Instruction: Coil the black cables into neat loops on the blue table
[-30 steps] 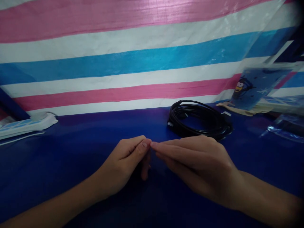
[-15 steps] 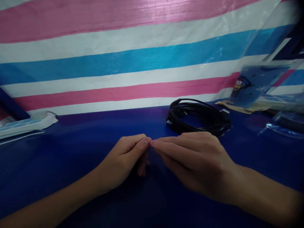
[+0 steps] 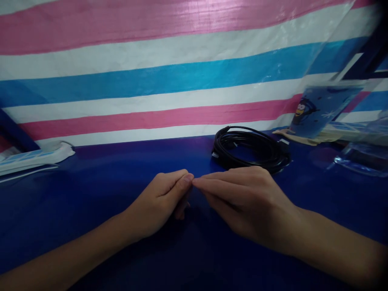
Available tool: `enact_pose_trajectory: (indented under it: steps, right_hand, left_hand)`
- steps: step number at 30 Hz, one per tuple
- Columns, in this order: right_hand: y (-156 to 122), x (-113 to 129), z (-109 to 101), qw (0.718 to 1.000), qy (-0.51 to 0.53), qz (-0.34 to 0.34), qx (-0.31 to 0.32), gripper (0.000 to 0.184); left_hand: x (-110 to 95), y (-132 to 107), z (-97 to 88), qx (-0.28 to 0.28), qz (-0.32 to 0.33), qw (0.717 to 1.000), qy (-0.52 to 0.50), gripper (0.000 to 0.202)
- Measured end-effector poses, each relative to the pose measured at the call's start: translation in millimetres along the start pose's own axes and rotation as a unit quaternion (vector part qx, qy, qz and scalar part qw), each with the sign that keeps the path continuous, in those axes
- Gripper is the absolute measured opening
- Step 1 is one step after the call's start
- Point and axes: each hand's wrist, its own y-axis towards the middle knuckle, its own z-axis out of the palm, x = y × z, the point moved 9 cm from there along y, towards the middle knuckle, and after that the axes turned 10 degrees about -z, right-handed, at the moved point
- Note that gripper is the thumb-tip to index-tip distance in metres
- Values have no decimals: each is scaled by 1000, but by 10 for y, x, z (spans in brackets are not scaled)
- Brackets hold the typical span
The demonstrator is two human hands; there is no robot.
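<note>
My left hand (image 3: 160, 202) rests on the dark blue table (image 3: 91, 190) with its fingers curled in and the thumb pressed to the forefinger. My right hand (image 3: 245, 202) lies beside it, fingers held together and pointing left, their tips touching my left thumb. Whatever sits between the fingertips is hidden or too small to name. A coil of black cable (image 3: 250, 149) lies on the table just behind my right hand, apart from it.
A pink, white and blue striped sheet (image 3: 182, 68) hangs behind the table. A white power strip (image 3: 33, 157) lies at the far left. At the right stand a blue cartoon-printed packet (image 3: 321, 107) and clear plastic bags (image 3: 363, 157).
Both hands have stayed joined at the fingertips and drifted slightly away from me. My left fingers have curled in a little more. The cable has not moved.
</note>
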Motion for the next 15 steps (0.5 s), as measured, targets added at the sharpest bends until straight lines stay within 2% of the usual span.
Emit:
enact_pose_trajectory:
  steps: [6, 10, 12, 15]
  right_hand:
    - [4, -5, 41, 1000, 21, -3, 20, 22]
    - [17, 7, -5, 999, 41, -12, -3, 19]
    - [19, -52, -23, 996, 81, 22, -21, 16]
    - [-9, -210, 56, 978, 170, 121, -14, 13]
  left_hand:
    - [10, 13, 4, 6, -6, 1000, 4, 45]
    - [4, 9, 16, 13, -4, 1000, 6, 44]
    - [2, 5, 21, 16, -4, 1000, 1, 44]
    - [-2, 6, 24, 15, -3, 1000, 7, 44]
